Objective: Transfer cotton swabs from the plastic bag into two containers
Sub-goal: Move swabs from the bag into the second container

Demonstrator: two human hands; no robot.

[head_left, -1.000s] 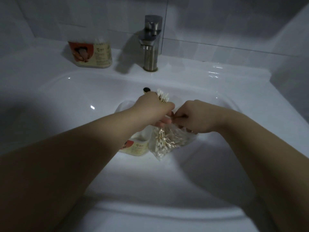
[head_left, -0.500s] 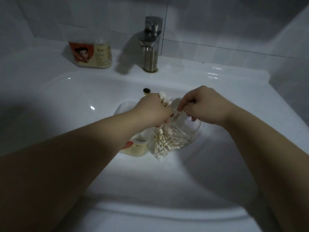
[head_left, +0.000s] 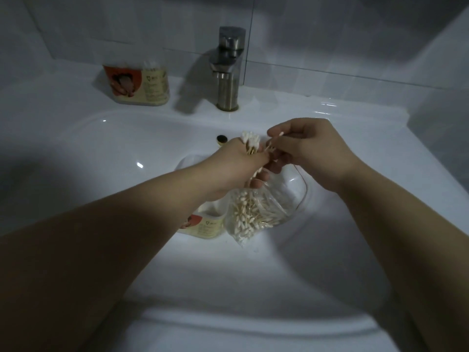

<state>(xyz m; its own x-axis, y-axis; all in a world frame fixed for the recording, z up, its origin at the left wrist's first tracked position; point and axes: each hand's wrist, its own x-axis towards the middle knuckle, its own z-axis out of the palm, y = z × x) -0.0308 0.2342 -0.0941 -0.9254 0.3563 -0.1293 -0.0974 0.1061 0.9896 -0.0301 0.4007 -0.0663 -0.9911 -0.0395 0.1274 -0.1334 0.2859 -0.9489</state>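
Observation:
A clear plastic bag full of cotton swabs lies in the sink basin. My left hand grips an upright bundle of cotton swabs, white tips up, just above the bag. My right hand pinches one or two swabs right beside that bundle. A labelled container lies in the basin under my left wrist, partly hidden. A second labelled container stands on the sink ledge at the back left with swab tips showing.
A metal tap rises at the back middle of the white sink. The drain overflow cap sits just behind my left hand. A clear lid or tray lies under the bag. Tiled wall closes the back.
My right hand has lifted out of the bag's mouth with swabs pinched in it and moved up beside the bundle in my left hand. The left hand stays in place.

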